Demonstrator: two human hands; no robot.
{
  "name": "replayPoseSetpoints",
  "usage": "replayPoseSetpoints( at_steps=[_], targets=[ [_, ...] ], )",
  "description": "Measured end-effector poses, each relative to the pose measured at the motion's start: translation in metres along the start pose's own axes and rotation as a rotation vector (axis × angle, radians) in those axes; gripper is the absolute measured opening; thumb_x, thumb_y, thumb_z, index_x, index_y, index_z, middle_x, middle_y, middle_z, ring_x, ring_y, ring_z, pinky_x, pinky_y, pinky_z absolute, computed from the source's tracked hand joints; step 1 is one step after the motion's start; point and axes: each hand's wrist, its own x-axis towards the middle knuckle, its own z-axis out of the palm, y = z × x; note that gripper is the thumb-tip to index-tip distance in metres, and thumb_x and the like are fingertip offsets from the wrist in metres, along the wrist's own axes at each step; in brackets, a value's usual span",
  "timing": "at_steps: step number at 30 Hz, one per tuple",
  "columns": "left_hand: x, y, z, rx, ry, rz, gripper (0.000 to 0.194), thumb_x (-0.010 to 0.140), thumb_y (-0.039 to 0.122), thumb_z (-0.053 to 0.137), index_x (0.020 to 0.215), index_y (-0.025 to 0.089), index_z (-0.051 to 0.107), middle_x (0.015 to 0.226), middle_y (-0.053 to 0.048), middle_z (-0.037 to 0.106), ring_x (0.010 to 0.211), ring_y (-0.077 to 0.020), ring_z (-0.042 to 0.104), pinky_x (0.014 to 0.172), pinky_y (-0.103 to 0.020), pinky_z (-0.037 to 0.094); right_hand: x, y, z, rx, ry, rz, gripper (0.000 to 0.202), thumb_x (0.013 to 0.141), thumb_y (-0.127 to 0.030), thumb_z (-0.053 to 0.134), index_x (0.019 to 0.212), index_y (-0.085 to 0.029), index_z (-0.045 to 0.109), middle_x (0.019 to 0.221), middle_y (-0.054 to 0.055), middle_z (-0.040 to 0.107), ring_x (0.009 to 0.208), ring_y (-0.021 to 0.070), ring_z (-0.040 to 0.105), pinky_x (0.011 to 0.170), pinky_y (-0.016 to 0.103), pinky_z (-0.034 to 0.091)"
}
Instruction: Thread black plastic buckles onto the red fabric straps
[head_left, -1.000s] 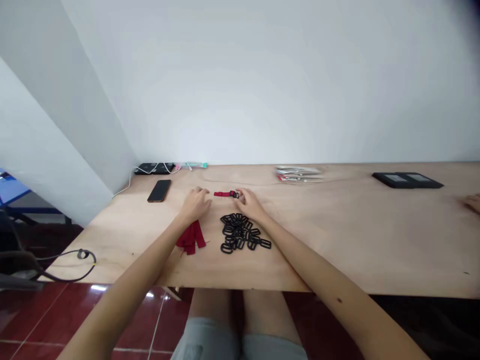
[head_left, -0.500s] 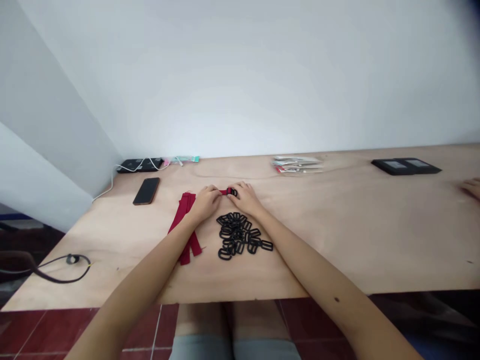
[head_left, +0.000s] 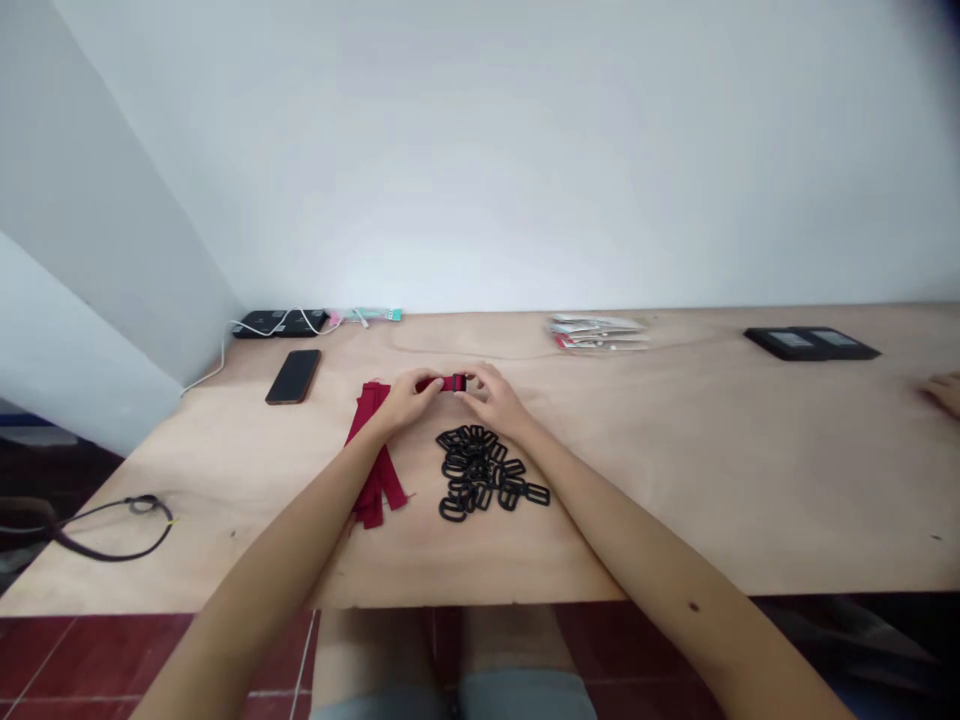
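Red webbing strap (head_left: 448, 384) w/ black slider buckle (head_left: 460, 383) at one end, between both hands, at or just over worktop (head_left: 750, 470). L hand (head_left: 409, 398) pinches webbing; R hand (head_left: 491, 396) grasps buckle end, exact fingertip contact too small to tell. Strap prob. light, soft, limp, not fragile; buckle likely stiff, maybe slick. Best hold: buckle by side rims, webbing flat, close to bar. Spare red strips (head_left: 392, 483) beside L hand; loose black buckles (head_left: 480, 470) piled nearer worktop's front edge.

No text can be read; the pale rectangular labels (head_left: 790, 340) on the two flat black boxes (head_left: 813, 352), near the worktop's (head_left: 750, 470) back right corner, are too small.
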Motion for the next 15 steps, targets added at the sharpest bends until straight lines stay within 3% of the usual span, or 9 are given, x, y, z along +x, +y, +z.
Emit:
replayPoseSetpoints(
  at_steps=[3, 5, 9, 12, 15],
  targets=[
    [-0.0002, -0.0010, -0.0045, -0.162, -0.044, -0.056, 0.039, 0.095, 0.053, 0.069, 0.093, 0.016, 0.077, 0.084, -0.006, 0.075, 0.077, -0.0198, 0.066, 0.076, -0.032, 0.053, 0.0000, -0.0010, 0.0017, -0.027, 0.030, -0.011, 0.034, 0.101, -0.045, 0.070, 0.129, -0.025, 0.069, 0.121, 0.012, 0.072, 0.111, 0.0311, 0.063, 0.097, 0.047, 0.055],
    [-0.0023, -0.0002, -0.0068, -0.253, -0.072, -0.106, 0.044, 0.091, 0.058, 0.072, 0.093, 0.015, 0.077, 0.073, -0.002, 0.068, 0.065, -0.0151, 0.057, 0.064, -0.028, 0.046, -0.0001, -0.0019, 0.0034, -0.026, 0.041, -0.007, 0.035, 0.100, -0.046, 0.071, 0.127, -0.025, 0.070, 0.118, 0.012, 0.072, 0.106, 0.0305, 0.063, 0.091, 0.046, 0.056],
    [-0.0067, 0.0027, -0.0074, -0.368, -0.146, -0.163, 0.050, 0.086, 0.062, 0.078, 0.096, 0.013, 0.078, 0.063, 0.001, 0.059, 0.055, -0.0106, 0.046, 0.054, -0.025, 0.035, -0.0005, -0.0065, 0.0064, 0.033, -0.023, 0.008, 0.035, 0.098, -0.044, 0.074, 0.127, -0.025, 0.071, 0.114, 0.011, 0.073, 0.102, 0.0285, 0.064, 0.089, 0.044, 0.056],
    [-0.0059, 0.0011, -0.0038, -0.428, -0.162, -0.189, 0.047, 0.083, 0.058, 0.083, 0.096, 0.013, 0.079, 0.066, 0.001, 0.062, 0.056, -0.0092, 0.047, 0.053, -0.024, 0.035, -0.0007, -0.0069, 0.0073, 0.085, -0.053, 0.027, 0.034, 0.097, -0.044, 0.074, 0.126, -0.025, 0.072, 0.112, 0.009, 0.073, 0.098, 0.0264, 0.065, 0.087, 0.041, 0.055],
    [-0.0021, -0.0041, 0.0013, -0.550, -0.052, -0.189, 0.046, 0.077, 0.052, 0.089, 0.100, 0.015, 0.079, 0.088, -0.005, 0.074, 0.066, -0.0105, 0.057, 0.061, -0.023, 0.045, -0.0001, -0.0030, 0.0071, 0.087, 0.031, 0.045, 0.034, 0.096, -0.045, 0.075, 0.124, -0.025, 0.072, 0.114, 0.010, 0.072, 0.096, 0.0258, 0.064, 0.083, 0.041, 0.056]
  ],
)
